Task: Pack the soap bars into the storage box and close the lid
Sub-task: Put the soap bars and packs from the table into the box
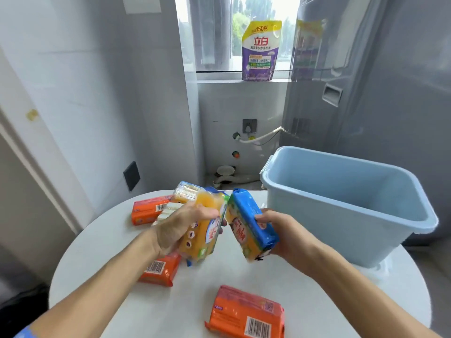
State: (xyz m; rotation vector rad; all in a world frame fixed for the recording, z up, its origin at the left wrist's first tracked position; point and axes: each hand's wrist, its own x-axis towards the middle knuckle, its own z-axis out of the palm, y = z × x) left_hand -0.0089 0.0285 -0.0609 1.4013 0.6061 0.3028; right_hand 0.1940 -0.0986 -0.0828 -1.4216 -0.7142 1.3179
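Two wrapped soap bars are held above the middle of the round white bench [280, 284]. The left hand [181, 228] is closed around a yellow soap bar [202, 237] in a clear and blue wrapper, fingers over its top, the bar tilted with its far end up. The right hand [280, 235] grips a blue-wrapped soap bar [251, 228] from the right side, thumb on its blue upper face; this bar leans toward the left. The upper corners of the two held bars nearly touch; I cannot tell whether they make contact.

Loose on the bench: an orange soap bar [246, 313] at the near edge, barcode up; a second orange bar [159, 269] under the left wrist, partly hidden; a third orange bar [148, 209] at the far left. Just behind the left hand lie a pale yellow bar [186, 193] and a white-wrapped pack [168, 211], both partly covered.

The light blue storage box [366, 215] stands at the right side of the bench, open and with nothing visible inside. No lid is on it.

Behind, a purple and yellow detergent pouch [261, 52] stands upright on the window sill [219, 78].
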